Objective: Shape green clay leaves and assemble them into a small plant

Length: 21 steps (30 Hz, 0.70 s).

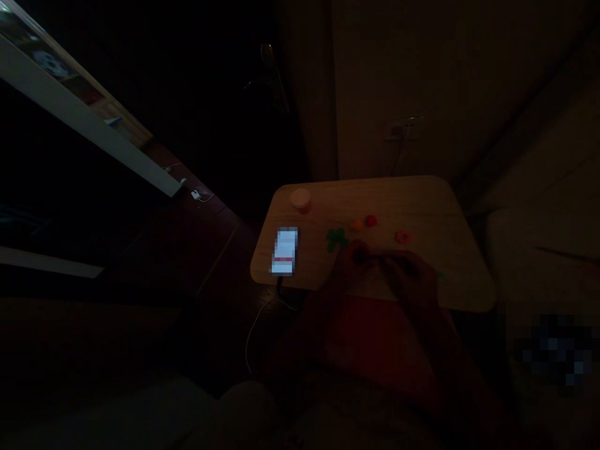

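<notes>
My left hand [350, 261] and my right hand [413, 272] meet over the near side of a small wooden table [323, 197]. The fingers of both are curled and drawn together, closed on something too dark and small to make out. Just beyond my left hand lies a green piece with rounded lobes [336, 239]. An orange lump [356, 225] and a red lump [371, 220] sit side by side past the fingertips. Farther right is a reddish ring-shaped piece [403, 237]. Beside my right hand a small green bit [441, 275] lies on the wood.
A phone with a lit screen [285, 250] lies at the table's left, a cable [248, 340] hanging below it. Behind it stands a pale round tub [300, 200]. A wall socket [404, 128] is beyond the table. The room is very dark.
</notes>
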Available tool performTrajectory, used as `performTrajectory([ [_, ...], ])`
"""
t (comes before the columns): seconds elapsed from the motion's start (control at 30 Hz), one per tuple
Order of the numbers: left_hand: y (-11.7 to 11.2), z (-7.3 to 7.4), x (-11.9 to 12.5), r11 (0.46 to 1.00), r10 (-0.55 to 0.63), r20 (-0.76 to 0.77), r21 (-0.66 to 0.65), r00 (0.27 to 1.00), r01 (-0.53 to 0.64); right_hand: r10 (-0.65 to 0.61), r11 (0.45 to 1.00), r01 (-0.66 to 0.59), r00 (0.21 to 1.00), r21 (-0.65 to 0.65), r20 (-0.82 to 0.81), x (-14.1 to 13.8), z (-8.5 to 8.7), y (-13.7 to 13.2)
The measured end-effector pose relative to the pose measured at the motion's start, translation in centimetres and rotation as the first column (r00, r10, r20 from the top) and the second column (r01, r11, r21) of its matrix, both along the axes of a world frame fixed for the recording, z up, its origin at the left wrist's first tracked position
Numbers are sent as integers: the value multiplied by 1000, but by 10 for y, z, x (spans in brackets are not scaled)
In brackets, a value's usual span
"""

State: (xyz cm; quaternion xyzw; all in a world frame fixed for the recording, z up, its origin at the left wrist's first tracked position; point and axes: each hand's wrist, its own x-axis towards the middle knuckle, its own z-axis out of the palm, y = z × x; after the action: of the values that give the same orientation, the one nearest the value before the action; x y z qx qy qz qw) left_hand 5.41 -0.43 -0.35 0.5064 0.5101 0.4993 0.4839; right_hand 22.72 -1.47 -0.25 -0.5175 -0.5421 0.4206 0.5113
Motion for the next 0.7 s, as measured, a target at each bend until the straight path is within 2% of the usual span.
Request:
performTrajectory([
  [0.27,-1,-5,-4,1000,4,-34,18,999,-4,17,999,-20,997,28,73,9,-4,-16],
  [0.4,0,-6,-5,999,32,-45,38,998,-30,-9,996,-6,985,86,169,26,-3,-42],
  [0.5,1,-7,-5,999,22,-29,37,999,-20,-114,987,68,936,148,332,54,-7,-72],
  [0.6,2,-8,-6,999,31,-7,36,1000,-30,-250,966,184,850,183,463,95,-17,-101],
  [0.7,4,-10,-7,998,34,-23,46,999,-33,-448,894,372,707,251,547,146,-29,-119],
])
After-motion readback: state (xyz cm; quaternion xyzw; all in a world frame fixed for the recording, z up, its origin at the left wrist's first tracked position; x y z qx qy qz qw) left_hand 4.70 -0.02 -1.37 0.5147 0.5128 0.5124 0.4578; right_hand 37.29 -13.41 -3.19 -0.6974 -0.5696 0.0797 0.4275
